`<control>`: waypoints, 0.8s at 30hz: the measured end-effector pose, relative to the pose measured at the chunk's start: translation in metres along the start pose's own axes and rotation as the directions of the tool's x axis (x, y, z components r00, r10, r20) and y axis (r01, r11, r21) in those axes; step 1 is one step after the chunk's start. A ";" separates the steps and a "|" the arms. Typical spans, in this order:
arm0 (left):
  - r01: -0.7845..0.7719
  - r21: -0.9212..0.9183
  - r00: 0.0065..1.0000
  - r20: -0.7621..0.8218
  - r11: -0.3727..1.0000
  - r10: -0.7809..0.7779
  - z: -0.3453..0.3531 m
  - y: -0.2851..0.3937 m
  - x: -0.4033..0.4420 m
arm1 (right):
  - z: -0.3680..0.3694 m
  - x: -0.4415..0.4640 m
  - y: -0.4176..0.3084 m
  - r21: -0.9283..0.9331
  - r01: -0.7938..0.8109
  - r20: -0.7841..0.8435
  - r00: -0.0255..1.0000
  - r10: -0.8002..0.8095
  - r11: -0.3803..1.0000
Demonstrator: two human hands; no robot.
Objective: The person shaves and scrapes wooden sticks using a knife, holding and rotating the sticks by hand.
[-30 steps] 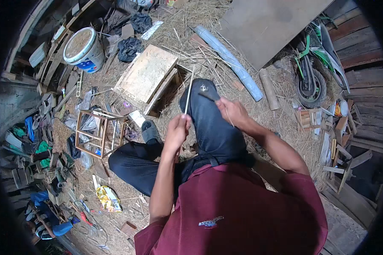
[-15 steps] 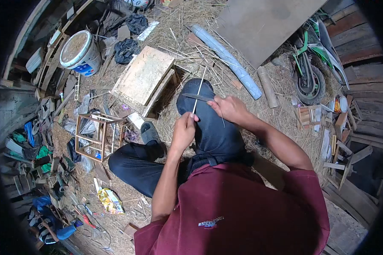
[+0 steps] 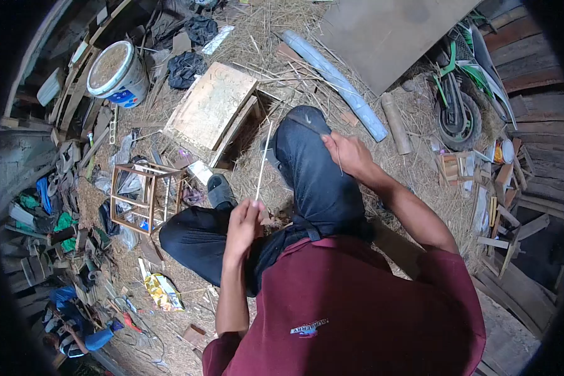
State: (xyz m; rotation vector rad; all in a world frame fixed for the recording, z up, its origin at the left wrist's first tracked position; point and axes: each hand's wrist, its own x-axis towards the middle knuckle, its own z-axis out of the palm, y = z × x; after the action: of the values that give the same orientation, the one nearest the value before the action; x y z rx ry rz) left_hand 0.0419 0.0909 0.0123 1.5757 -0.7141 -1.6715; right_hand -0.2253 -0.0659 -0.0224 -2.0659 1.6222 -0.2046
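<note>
My left hand [image 3: 244,229] is closed around the lower end of a thin pale stick [image 3: 264,156], which points up and away from me, left of my raised knee. My right hand [image 3: 349,153] grips a knife [image 3: 307,124] by its handle, most of which the fingers hide. The dark blade lies over the top of my knee [image 3: 310,156], pointing up and left. A thin cord or strip hangs below the right hand. Stick and blade are apart.
A wooden box [image 3: 213,113] stands ahead on the shavings-covered floor, with a small wooden frame [image 3: 145,197] to the left. A white bucket [image 3: 119,75] is farther back. A blue roll [image 3: 335,84], a flat board [image 3: 395,37] and a green-framed bike [image 3: 460,94] lie right.
My left hand has drawn the stick down and left, off my knee and away from the blade. My right hand has shifted slightly right and up with the knife.
</note>
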 end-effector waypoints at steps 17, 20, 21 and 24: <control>-0.338 0.364 0.917 -0.080 0.868 0.391 0.068 0.020 0.093 | -0.014 0.004 -0.019 -0.109 0.144 0.129 0.983 -0.130 0.984; -0.303 0.336 0.932 -0.090 0.892 0.351 0.063 0.009 0.069 | -0.010 0.002 -0.015 -0.123 0.079 0.106 0.992 -0.066 0.989; -0.282 0.325 0.940 -0.097 0.903 0.328 0.060 0.009 0.057 | -0.010 0.002 -0.015 -0.121 0.059 0.095 0.994 -0.048 0.991; -0.175 0.299 0.966 -0.131 0.938 0.222 0.051 0.012 0.022 | -0.015 -0.001 -0.017 -0.135 0.002 0.129 0.992 0.016 0.991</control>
State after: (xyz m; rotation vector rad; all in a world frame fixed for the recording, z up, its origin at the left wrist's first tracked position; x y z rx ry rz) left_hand -0.0066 0.0618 0.0135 1.7484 -1.0280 -1.3187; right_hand -0.2168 -0.0667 -0.0008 -2.1254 1.6030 0.0424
